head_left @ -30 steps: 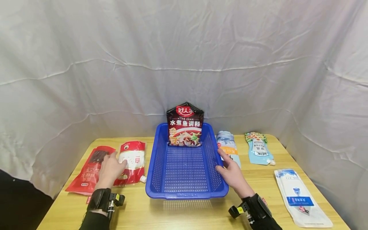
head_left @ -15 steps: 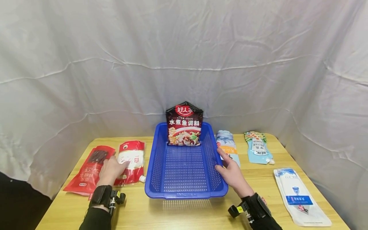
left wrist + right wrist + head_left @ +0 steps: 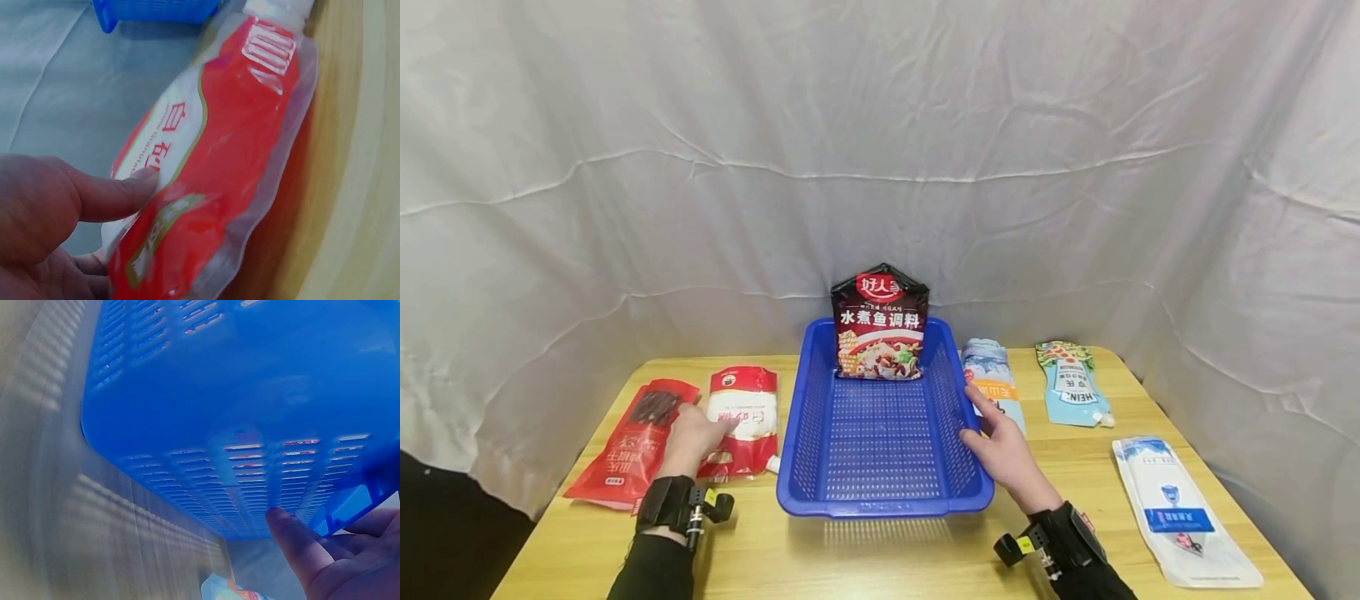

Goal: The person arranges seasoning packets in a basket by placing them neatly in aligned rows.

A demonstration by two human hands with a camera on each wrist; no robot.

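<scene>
I read this as the pick-up step. My left hand (image 3: 691, 437) is on the red-and-white spout pouch (image 3: 741, 419), lying flat on the counter (image 3: 880, 554) just left of the blue basket (image 3: 820, 467). In the left wrist view the thumb presses the pouch's face and the fingers (image 3: 94, 265) curl under its near edge; looks like a pinch, though the underside is mostly hidden.

My right hand (image 3: 1003, 454) rests against the basket's right wall, fingers (image 3: 294, 540) straight, holding nothing; I judge it's bracing the basket.

Next move, as I see it: lift the pouch clear of the rim and over it.

Around: dark seasoning bag (image 3: 880, 323) upright against the basket's far wall, red flat pack (image 3: 625, 446) touching the pouch's left side, and right of the basket a pale blue pouch (image 3: 992, 379), Heinz pouch (image 3: 1070, 385) and white-blue pouch (image 3: 1180, 508). Only the rim is in the way.
</scene>
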